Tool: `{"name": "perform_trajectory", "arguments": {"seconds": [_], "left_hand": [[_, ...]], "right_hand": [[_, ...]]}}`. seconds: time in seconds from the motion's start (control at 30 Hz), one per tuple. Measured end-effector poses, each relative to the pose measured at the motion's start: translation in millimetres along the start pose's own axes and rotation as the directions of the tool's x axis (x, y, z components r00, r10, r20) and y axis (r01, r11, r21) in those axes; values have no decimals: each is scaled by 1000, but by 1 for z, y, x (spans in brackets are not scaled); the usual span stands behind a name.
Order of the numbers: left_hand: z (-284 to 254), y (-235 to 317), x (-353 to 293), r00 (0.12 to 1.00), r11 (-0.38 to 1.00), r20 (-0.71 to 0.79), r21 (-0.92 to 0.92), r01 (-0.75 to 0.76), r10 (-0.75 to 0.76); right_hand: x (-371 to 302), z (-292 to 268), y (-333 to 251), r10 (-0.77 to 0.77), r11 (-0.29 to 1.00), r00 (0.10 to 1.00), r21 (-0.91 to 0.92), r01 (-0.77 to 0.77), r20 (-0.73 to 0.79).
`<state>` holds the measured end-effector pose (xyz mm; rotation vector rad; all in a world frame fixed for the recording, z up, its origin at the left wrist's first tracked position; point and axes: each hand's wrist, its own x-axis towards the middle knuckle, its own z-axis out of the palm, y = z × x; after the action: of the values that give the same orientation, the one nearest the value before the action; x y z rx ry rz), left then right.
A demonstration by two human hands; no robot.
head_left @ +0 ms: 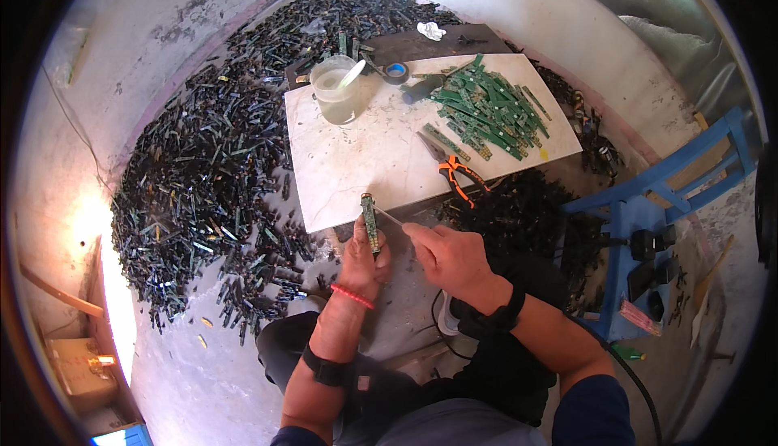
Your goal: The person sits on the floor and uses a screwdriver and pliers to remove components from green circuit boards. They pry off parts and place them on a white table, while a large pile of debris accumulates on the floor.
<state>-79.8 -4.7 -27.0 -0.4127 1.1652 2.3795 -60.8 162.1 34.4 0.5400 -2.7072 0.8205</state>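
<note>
My left hand [359, 263] is closed round a narrow green circuit board [369, 220], held upright just off the table's near edge. A thin metal tool [390, 216] sticks out of my closed right hand [450, 257], its tip beside the board's right edge. Its handle is hidden in my fingers, so its exact kind does not show. Orange-and-black pliers [456, 172] lie on the white tabletop [348, 174] ahead of my right hand. Beyond them is a pile of green circuit board strips [490, 109].
A clear tub [336, 99] with a white spoon [352, 75] stands at the table's far left, near a roll of tape [395, 72]. A large heap of dark strips [211, 162] covers the floor at left. At right is a blue chair [628, 219] with black items on it.
</note>
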Motion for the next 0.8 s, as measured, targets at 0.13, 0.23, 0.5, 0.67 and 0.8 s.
{"name": "perform_trajectory", "arguments": {"seconds": [0.13, 0.23, 0.5, 0.67, 0.8], "left_hand": [[5, 6, -6, 998, 996, -56, 89, 20, -15], [14, 15, -11, 988, 984, -138, 152, 91, -70], [15, 9, -2, 994, 983, -106, 182, 35, -16], [20, 8, -2, 989, 976, -150, 215, 40, -7], [21, 11, -2, 987, 975, -159, 214, 53, -19]], "right_hand": [[1, -6, -2, -56, 998, 998, -2, 56, -6], [-3, -3, -4, 14, 1000, 999, 18, -15, 41], [18, -22, 8, 410, 43, 613, 657, -752, 675], [20, -27, 19, 342, -229, 472, 560, -796, 812], [22, -28, 17, 363, -176, 491, 576, -798, 792]]}}
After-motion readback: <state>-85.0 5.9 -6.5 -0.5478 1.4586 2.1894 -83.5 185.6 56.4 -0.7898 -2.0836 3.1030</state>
